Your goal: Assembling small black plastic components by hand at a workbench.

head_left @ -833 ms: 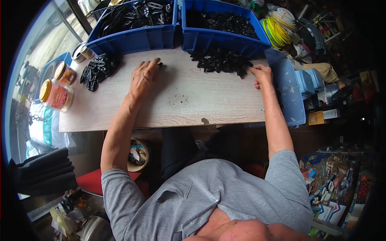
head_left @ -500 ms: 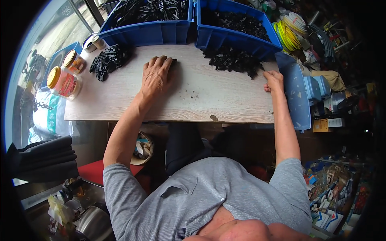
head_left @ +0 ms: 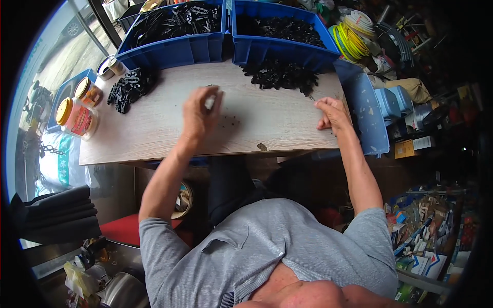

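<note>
My left hand (head_left: 202,114) is raised a little over the middle of the wooden tabletop, its fingers curled toward the thumb. A dark sliver shows by its fingertips, too small to name. At the right end of the table my right hand (head_left: 335,114) is closed in a pinch, just nearer than a pile of small black plastic parts (head_left: 281,75). Whatever it pinches is hidden. Farther left lies a second pile, of longer black plastic pieces (head_left: 129,90). Dark crumbs are scattered on the tabletop (head_left: 154,131) beside my left hand.
Two blue bins, one with long black pieces (head_left: 169,54) and one with small ones (head_left: 282,54), stand along the back. Lidded plastic jars (head_left: 77,119) and open tins (head_left: 106,68) occupy the left end. A blue tub (head_left: 374,120) adjoins the right edge.
My left hand has come off the tabletop and drawn nearer, its fingers now curled. My right hand has pulled nearer, away from the small-part pile's edge. The whole view has shifted slightly.
</note>
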`<state>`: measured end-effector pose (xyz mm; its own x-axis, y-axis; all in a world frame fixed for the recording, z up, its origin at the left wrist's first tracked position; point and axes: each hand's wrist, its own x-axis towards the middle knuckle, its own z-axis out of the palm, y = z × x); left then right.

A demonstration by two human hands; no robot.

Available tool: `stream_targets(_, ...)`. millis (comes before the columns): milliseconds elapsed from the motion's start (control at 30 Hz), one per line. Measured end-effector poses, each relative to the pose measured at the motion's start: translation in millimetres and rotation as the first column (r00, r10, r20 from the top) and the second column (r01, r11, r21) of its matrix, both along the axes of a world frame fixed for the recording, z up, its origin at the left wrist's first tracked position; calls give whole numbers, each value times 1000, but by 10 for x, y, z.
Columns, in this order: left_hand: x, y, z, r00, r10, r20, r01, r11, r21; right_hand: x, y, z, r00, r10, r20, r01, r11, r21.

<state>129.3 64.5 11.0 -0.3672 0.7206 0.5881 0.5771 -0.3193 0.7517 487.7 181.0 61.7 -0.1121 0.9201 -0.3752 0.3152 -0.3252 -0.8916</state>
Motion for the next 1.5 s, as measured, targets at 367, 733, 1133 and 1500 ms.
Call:
stream_targets(367,1157,130,99,537,-313,783,689,698,-194,-565,-503,-90,900,401,-168,-394,916,79)
stream_targets(733,877,-95,147,751,-159,641,407,876,-259,-793,-663,-344,809,322,-491,-266,947,183)
stream_targets(1133,53,-125,-13,998,19,-53,-32,962,-272,-985,-695,-320,772,196,-605,-163,981,110)
stream_targets(1500,908,-288,143,578,-299,759,604,783,-152,-1020,-724,-335,726,227,-649,-167,974,154)
